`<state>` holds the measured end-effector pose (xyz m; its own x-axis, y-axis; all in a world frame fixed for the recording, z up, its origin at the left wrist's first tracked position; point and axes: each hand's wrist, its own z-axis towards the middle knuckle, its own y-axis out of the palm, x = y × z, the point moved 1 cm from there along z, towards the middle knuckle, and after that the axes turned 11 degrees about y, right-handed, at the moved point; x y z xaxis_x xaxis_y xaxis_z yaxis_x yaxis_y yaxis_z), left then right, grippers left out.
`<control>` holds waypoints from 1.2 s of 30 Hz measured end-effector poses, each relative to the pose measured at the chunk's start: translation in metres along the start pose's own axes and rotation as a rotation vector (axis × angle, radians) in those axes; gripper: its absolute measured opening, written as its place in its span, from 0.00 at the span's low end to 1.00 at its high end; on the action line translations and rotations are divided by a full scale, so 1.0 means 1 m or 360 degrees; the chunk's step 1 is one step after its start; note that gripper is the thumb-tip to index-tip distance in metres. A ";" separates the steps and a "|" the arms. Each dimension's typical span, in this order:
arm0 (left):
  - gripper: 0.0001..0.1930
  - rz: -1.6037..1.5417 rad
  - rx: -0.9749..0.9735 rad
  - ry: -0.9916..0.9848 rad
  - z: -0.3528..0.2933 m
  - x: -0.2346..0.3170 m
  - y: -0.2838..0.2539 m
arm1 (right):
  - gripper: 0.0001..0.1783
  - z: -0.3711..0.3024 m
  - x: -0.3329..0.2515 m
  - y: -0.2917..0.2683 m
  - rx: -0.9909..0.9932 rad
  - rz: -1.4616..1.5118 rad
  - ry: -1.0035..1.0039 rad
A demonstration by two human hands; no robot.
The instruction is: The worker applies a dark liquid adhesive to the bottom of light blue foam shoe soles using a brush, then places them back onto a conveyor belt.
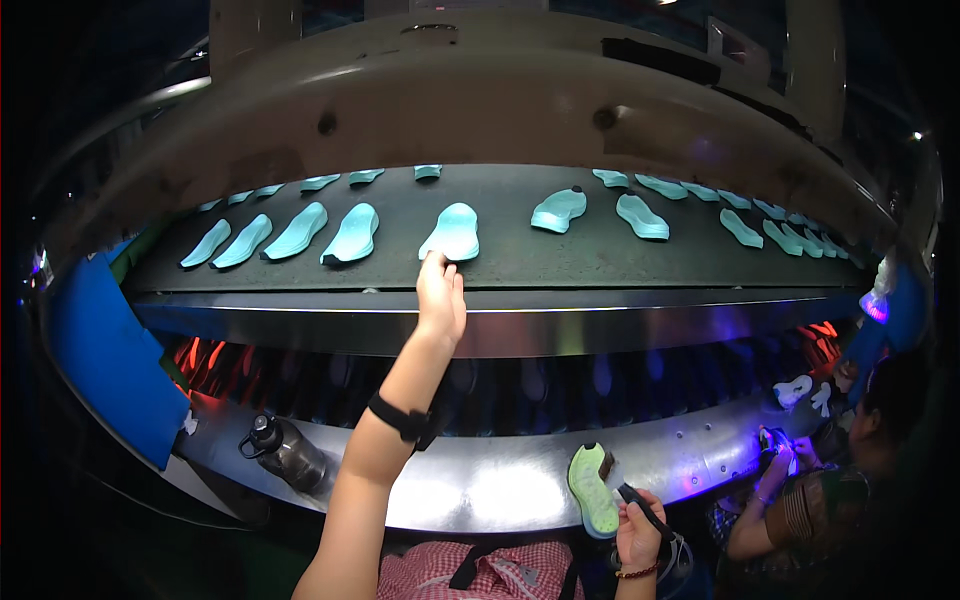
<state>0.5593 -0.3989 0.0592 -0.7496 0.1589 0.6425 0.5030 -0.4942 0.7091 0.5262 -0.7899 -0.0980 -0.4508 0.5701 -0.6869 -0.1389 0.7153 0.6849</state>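
My left hand (441, 296) reaches forward over the dark conveyor belt (500, 270), its fingers closed at the near end of a pale turquoise shoe sole (453, 229). The sole's near end is partly hidden by the fingertips. Low in the view, my right hand (637, 535) grips a brush (643, 507) by its black handle. The brush's bristles are beside a yellow-green shoe sole (588, 490) with a bluish rim, at the front edge of the metal shelf (500, 492); whether they touch it, I cannot tell.
Several turquoise soles (352, 235) lie in rows on the belt, under a low machine hood (460, 110). A dark bottle (287, 455) stands at the shelf's left. Red glowing lamps (215, 360) show below the belt. At the right, another person (800, 500) handles something under violet light.
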 end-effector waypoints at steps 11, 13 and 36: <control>0.23 0.0547 0.0048 0.0036 -0.001 -0.006 0.037 | 0.12 0.017 0.007 -0.052 0.0168 0.0070 0.0101; 0.33 0.0732 -0.0197 0.0085 -0.015 -0.015 0.041 | 0.11 0.017 0.006 -0.051 0.0157 0.0083 0.0161; 0.47 0.3004 -0.1079 0.0336 0.049 -0.119 0.099 | 0.10 0.039 -0.004 -0.052 0.0212 0.0230 0.0263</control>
<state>0.7195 -0.4248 0.0674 0.3670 -0.9009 0.2319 0.3918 -0.0764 -0.9169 0.5699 -0.8136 -0.1409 -0.5970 0.6043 -0.5276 0.0501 0.6845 0.7273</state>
